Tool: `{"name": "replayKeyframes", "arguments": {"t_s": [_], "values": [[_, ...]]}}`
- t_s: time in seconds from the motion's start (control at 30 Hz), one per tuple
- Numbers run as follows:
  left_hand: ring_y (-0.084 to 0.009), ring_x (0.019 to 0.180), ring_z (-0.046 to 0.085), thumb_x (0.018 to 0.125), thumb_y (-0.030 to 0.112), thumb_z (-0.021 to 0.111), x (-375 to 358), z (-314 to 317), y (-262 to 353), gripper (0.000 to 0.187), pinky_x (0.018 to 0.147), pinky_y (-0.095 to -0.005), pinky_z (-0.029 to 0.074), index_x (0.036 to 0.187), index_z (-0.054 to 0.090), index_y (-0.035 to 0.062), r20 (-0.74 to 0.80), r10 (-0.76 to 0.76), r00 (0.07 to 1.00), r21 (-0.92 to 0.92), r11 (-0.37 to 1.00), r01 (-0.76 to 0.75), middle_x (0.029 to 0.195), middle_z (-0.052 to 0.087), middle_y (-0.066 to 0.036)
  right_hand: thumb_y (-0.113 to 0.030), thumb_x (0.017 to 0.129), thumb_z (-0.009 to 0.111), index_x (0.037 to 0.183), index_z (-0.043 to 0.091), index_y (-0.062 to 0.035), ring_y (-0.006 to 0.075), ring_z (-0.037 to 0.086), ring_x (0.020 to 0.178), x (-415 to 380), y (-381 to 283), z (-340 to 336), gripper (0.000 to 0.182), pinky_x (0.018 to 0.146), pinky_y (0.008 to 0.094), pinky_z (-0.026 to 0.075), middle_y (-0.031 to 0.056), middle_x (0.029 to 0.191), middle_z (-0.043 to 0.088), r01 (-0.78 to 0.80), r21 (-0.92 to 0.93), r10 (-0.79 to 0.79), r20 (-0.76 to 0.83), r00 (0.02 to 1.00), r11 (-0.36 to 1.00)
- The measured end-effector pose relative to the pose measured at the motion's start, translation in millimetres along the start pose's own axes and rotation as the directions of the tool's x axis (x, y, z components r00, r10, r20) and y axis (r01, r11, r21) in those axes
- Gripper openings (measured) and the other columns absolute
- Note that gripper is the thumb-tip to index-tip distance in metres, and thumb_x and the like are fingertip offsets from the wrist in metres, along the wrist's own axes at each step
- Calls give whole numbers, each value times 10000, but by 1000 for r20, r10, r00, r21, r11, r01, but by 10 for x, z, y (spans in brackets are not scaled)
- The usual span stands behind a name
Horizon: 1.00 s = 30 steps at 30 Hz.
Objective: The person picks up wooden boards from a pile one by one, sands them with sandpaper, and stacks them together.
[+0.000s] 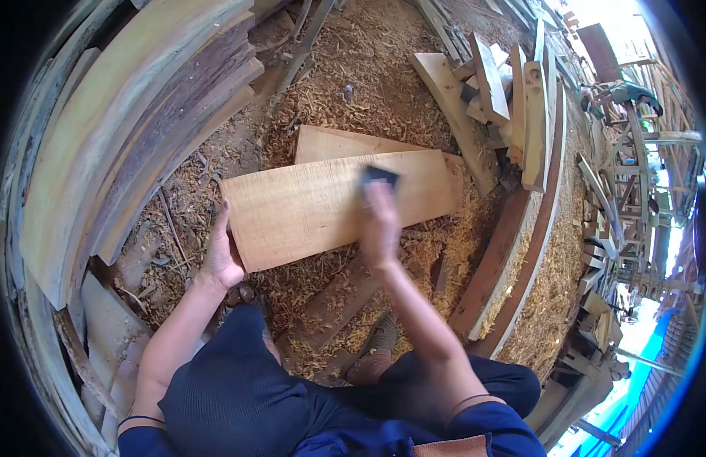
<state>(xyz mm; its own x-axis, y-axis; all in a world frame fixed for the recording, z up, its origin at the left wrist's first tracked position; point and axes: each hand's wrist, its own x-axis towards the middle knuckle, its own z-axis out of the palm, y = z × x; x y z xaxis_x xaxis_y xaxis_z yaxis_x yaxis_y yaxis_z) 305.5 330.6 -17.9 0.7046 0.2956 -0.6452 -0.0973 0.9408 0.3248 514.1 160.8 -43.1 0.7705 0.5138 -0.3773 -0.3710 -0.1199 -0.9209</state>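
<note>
A pale, smooth wooden board [307, 206] lies across the middle of the view, tilted slightly up to the right. My left hand [223, 251] grips its left end, the thumb along the edge and the other fingers partly hidden underneath. On the board's face, right of centre, my right hand [381, 225] presses a small dark piece of sandpaper [383, 177] flat under its fingers. Motion blurs this hand and the sandpaper. Behind the board, a second pale board [330, 143] shows its upper edge, the rest being covered.
Wood shavings [360, 84] cover the ground. Thick curved planks [132, 145] are stacked at the left. Offcuts [490, 80] lie in a heap at the upper right, and long reddish beams [497, 259] run along the right. My bent knee [238, 365] is close below the board.
</note>
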Motion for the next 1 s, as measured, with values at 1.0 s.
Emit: {"name": "replayKeyframes", "arguments": {"t_s": [1.0], "values": [[-263, 1146, 506, 766, 371, 700, -109, 228, 88, 744, 965, -409, 429, 1288, 376, -49, 0, -106, 994, 356, 929, 99, 1211, 505, -198, -198, 952, 466, 1245, 538, -30, 211, 555, 1060, 327, -100, -1153, 345, 903, 305, 434, 150, 1261, 537, 61, -832, -409, -205, 889, 551]]}}
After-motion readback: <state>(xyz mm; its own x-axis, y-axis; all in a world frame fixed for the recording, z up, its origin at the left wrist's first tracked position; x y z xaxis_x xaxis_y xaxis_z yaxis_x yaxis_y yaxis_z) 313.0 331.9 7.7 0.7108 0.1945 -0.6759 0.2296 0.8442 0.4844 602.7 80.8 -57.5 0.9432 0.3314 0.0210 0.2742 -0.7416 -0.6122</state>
